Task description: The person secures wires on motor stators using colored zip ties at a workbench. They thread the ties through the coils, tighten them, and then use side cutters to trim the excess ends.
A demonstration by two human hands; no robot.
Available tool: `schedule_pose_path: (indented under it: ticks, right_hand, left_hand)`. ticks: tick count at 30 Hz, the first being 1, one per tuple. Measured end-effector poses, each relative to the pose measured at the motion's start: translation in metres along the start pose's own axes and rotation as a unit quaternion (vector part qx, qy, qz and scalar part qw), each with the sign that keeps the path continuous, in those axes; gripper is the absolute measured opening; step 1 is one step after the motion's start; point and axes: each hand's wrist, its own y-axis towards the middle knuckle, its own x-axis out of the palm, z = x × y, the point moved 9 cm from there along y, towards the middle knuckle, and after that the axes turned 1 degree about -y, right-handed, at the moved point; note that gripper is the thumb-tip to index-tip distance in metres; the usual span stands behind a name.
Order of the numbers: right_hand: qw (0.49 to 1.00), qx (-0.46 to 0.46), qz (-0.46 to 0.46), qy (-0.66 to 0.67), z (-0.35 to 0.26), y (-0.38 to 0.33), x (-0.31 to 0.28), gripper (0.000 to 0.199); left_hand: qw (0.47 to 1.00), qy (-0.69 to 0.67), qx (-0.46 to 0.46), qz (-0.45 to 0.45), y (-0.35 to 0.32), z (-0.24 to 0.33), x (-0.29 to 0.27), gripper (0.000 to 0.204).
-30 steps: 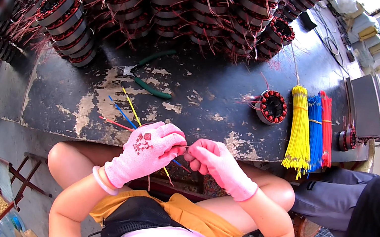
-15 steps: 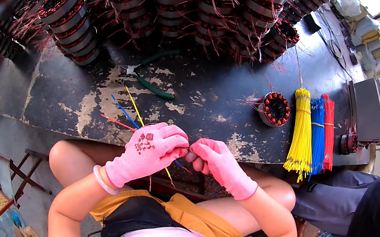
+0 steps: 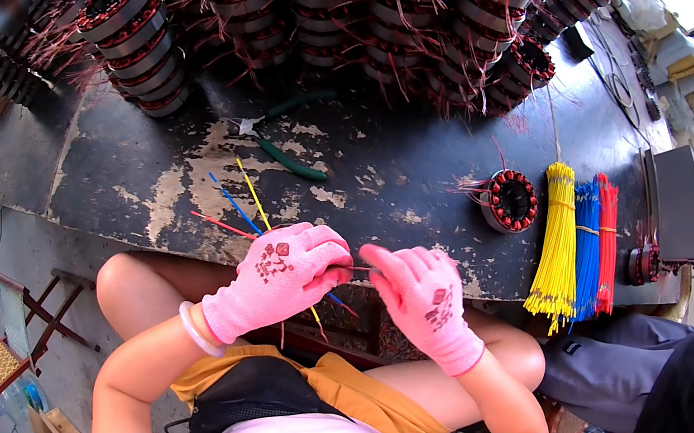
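Note:
In a pink glove, my left hand (image 3: 283, 272) is closed around a few lead wires: a yellow wire (image 3: 252, 191), a blue wire (image 3: 233, 201) and a red wire (image 3: 222, 224). Their far ends fan out over the table edge, and their other ends stick out below my fingers. A thin dark wire (image 3: 362, 269) spans the small gap between my hands. My right hand (image 3: 428, 308), also gloved, pinches that wire with bent fingers; its fingertips are partly smeared by motion. Both hands hang at the table's near edge, above my lap.
Green-handled cutters (image 3: 290, 162) lie open on the worn black table (image 3: 387, 196). A wound motor stator (image 3: 511, 202) stands to the right, beside yellow (image 3: 557, 243), blue (image 3: 581, 247) and red wire bundles (image 3: 605, 246). Stator stacks (image 3: 399, 16) fill the back. Another person's leg (image 3: 597, 368) is at right.
My right hand has turned, its back now facing up, and drawn slightly right, so a stretch of thin wire shows between the hands. My left hand keeps its hold on the coloured wires.

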Motion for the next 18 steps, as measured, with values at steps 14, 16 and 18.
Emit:
schedule_pose_path:
  ticks: [14,16,18]
  right_hand:
    - [0.929,0.168,-0.136,0.3,0.017,0.026,0.018,0.022]
    - [0.929,0.184,-0.153,0.282,0.013,0.026,0.024,0.021]
    - [0.932,0.19,-0.165,0.262,0.014,0.027,0.028,0.02]
  left_hand:
    - [0.982,0.101,0.02,-0.157,-0.013,0.009,-0.072,0.073]
    - [0.975,0.109,0.02,-0.193,-0.023,0.006,-0.063,0.092]
    - [0.973,0.119,0.033,-0.195,-0.023,0.001,-0.053,0.095]
